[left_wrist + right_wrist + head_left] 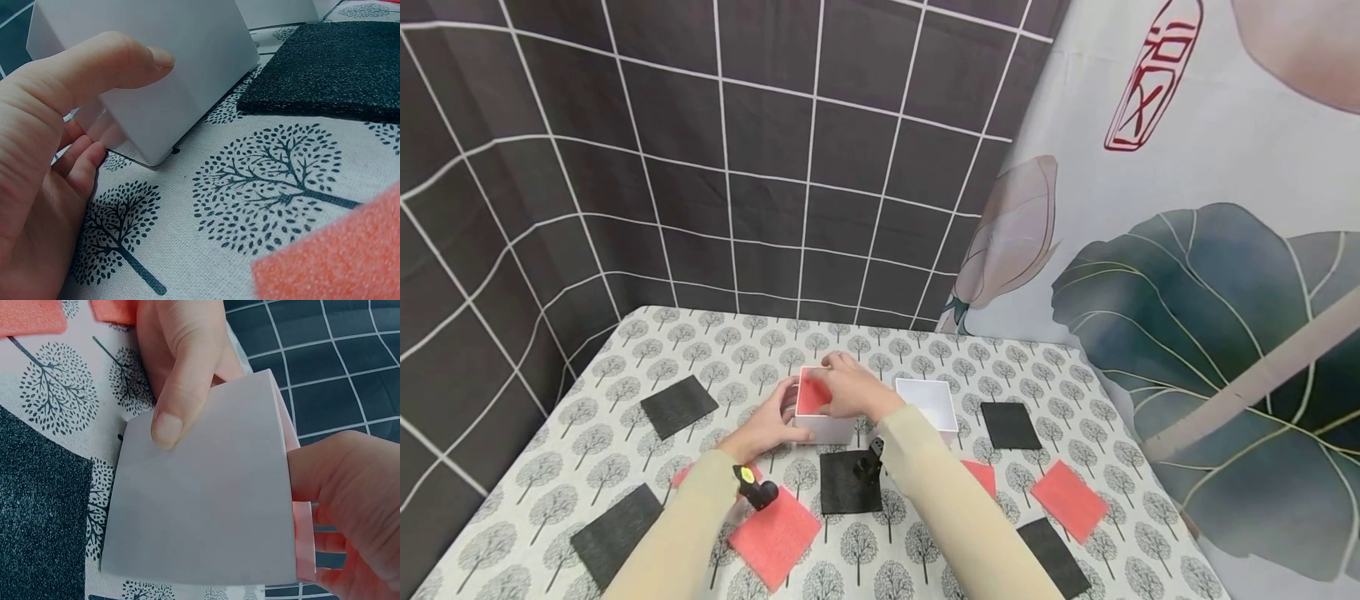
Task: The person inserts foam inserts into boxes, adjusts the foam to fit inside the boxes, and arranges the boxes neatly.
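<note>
White box point(831, 429) with red foam point(809, 403) inside, left hand point(771, 427) on the grip

So the box sits around the middle of the patterned tablecloth point(838, 337), and I'm using it as the centre of the clock in the head view. Its opening is up, and you can see red foam in there, partly hidden by a hand. At 3 o'clock, just beside it, there's a second white box point(925, 393), also open at the top, and the inside that shows is white.

Left hand is at 9 o'clock, gripping the held box: thumb laid along the front wall, fingers curled round the left side. Right hand point(853, 392) comes over the rim from about 2 o'clock, back of the hand up, thumb dipped into the opening. Can't tell if those fingers are pinching anything, the hand blocks it. Forearms in pale sleeves point(955, 500) run in from 7 and 5 o'clock.

Around it on the cloth: a black square point(850, 492) between 5 and 6, near the box, a red square point(775, 537) at 7, and another black square point(679, 406) at 9, well apart from the box.
</note>
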Available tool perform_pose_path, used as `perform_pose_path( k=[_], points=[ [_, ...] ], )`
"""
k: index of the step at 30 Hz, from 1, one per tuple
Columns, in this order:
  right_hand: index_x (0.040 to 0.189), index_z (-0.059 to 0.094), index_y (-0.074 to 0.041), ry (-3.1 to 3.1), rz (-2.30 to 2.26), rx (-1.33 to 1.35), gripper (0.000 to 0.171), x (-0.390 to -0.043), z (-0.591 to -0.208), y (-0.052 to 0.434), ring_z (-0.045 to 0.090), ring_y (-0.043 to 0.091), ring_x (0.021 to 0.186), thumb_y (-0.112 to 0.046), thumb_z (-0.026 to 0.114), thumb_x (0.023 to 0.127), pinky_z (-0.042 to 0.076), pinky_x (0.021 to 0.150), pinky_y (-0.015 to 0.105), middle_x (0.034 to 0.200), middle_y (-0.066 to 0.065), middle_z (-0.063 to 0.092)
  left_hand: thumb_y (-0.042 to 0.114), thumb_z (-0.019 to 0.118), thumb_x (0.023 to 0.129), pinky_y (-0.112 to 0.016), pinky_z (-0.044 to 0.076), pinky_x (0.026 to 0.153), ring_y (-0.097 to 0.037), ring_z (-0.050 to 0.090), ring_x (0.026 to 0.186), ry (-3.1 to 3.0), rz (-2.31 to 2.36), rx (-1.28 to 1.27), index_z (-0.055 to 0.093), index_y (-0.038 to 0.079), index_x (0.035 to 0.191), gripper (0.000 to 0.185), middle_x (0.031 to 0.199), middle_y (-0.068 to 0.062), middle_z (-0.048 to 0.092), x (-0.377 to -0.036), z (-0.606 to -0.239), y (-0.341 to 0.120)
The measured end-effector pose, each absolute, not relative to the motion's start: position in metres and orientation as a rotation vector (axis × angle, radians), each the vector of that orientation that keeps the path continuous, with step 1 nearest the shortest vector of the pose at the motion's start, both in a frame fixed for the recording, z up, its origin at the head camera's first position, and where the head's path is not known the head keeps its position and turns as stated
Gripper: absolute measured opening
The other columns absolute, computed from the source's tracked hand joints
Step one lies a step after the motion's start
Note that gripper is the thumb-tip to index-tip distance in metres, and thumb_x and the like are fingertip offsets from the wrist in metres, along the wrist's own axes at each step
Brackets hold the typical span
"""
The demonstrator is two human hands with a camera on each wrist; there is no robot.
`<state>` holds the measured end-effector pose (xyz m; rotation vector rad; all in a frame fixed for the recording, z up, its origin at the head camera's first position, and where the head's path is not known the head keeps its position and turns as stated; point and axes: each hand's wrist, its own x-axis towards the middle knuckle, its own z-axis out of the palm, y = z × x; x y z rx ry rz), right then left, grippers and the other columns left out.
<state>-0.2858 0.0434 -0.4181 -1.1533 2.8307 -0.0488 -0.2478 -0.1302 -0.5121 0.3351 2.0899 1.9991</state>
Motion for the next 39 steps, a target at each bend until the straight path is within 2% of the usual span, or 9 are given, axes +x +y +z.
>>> perform_pose_path(
  k=[6,10,19,25,39],
  points=[
    [0.131,0.054,-0.023,2.836,-0.029,-1.147,0.06,-0.287,-0.419,0.043,0.042,0.02,0.111,-0.036,0.075,0.076,0.04,0.098,0.033,0.125,0.007,0.047,0.002,0.079,0.064,-0.037,0.034,0.105,-0.032,0.035,0.129,2.113,1.976,0.336,0.013,0.009,0.146,0.105,0.143,-0.018,0.032,-0.247,-0.51,-0.13],
    [0.131,0.054,-0.023,2.828,-0.069,-1.141,0.061,-0.286,-0.419,0.044,0.041,0.022,0.114,-0.037,0.075,0.076,0.039,0.099,0.036,0.129,0.009,0.046,0.001,0.078,0.065,-0.037,0.033,0.106,-0.033,0.034,0.129,2.102,1.989,0.35,0.012,0.008,0.146,0.105,0.143,-0.019,0.03,-0.247,-0.511,-0.13],
    [0.131,0.054,-0.02,2.799,-0.405,-1.063,0.058,-0.282,-0.416,0.061,0.039,0.022,0.119,-0.033,0.074,0.077,0.044,0.094,0.041,0.134,0.009,0.043,0.001,0.079,0.064,-0.036,0.039,0.102,-0.032,0.037,0.128,2.097,1.989,0.322,0.015,0.011,0.146,0.104,0.142,-0.017,0.033,-0.247,-0.511,-0.129],
    [0.13,0.054,-0.018,2.81,-0.507,-1.047,0.055,-0.274,-0.412,0.078,0.038,0.023,0.123,-0.034,0.071,0.08,0.042,0.097,0.045,0.136,0.009,0.043,0.001,0.08,0.063,-0.037,0.038,0.102,-0.034,0.036,0.128,2.093,1.984,0.318,0.012,0.009,0.146,0.107,0.143,-0.018,0.031,-0.246,-0.51,-0.13],
    [0.134,0.05,-0.013,2.801,-0.566,-1.147,0.058,-0.251,-0.403,0.108,0.041,0.022,0.12,-0.03,0.069,0.082,0.042,0.098,0.042,0.132,0.007,0.044,0.001,0.08,0.063,-0.037,0.026,0.109,-0.036,0.027,0.133,2.113,1.988,0.343,0.008,0.003,0.147,0.111,0.146,-0.022,0.023,-0.248,-0.512,-0.129]
  ],
)
